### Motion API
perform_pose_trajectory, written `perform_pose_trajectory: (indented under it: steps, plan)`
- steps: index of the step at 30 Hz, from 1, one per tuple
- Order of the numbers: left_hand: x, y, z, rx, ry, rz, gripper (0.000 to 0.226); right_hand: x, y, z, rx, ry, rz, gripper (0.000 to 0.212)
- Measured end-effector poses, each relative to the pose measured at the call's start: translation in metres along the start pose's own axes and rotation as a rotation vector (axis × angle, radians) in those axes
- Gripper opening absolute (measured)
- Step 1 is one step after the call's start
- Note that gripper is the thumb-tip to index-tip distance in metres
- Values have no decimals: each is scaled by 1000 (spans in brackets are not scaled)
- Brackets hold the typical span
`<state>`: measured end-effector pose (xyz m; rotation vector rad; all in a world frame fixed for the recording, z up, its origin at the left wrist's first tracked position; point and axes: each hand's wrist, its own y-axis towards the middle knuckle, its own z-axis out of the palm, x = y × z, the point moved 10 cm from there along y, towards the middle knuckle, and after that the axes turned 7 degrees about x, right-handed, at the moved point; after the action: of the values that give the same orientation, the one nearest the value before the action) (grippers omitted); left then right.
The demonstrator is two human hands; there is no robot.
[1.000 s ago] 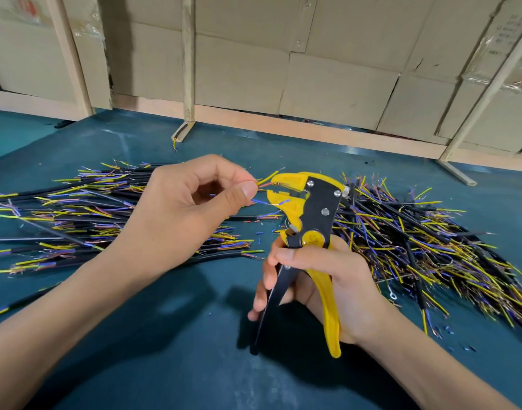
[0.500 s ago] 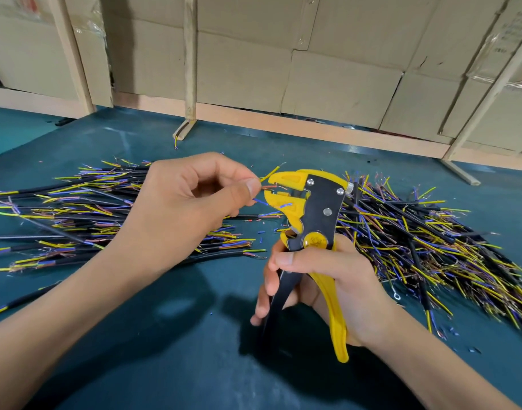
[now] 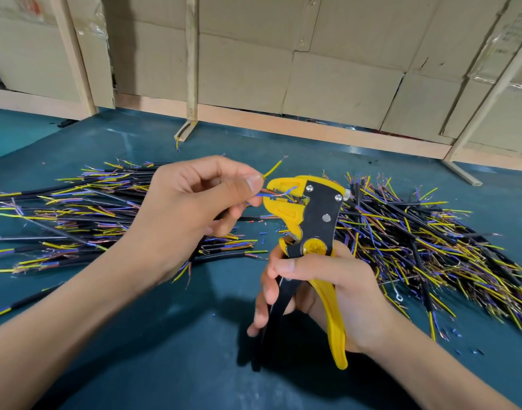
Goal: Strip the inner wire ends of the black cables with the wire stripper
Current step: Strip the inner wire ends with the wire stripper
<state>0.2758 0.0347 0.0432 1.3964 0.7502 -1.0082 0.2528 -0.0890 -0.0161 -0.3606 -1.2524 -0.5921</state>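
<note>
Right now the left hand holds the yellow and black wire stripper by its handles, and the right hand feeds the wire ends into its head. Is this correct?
The hands are swapped. In the head view the right hand grips the wire stripper by its handles, and the left hand pinches the wire ends into its yellow head.

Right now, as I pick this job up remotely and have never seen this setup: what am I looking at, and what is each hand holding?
There is no robot: these are a person's two bare hands, filmed by a wide-angle camera on their head that looks down at a teal table. The left hand pinches the thin coloured wires of one cable and feeds them into the yellow head of the wire stripper. The right hand grips the stripper's handles. Piles of black cables lie on the left and on the right.
</note>
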Motion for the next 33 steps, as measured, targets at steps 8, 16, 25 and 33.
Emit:
perform_pose_trajectory:
  steps: [8, 16, 25, 33]
  plan:
    - [3, -2, 11, 62, -107, -18, 5, 5, -1, 2, -7, 52, -24, 15]
    - [7, -3, 9, 30, -150, -52, 8, 3, 0, 2, -2, 35, -30, 15]
    - [8, -3, 10, 31, -228, -63, 8, 2, -1, 1, 4, 26, -17, 15]
    - [4, -1, 3, -56, -210, -70, 14, -2, 2, -1, -8, 38, -20, 11]
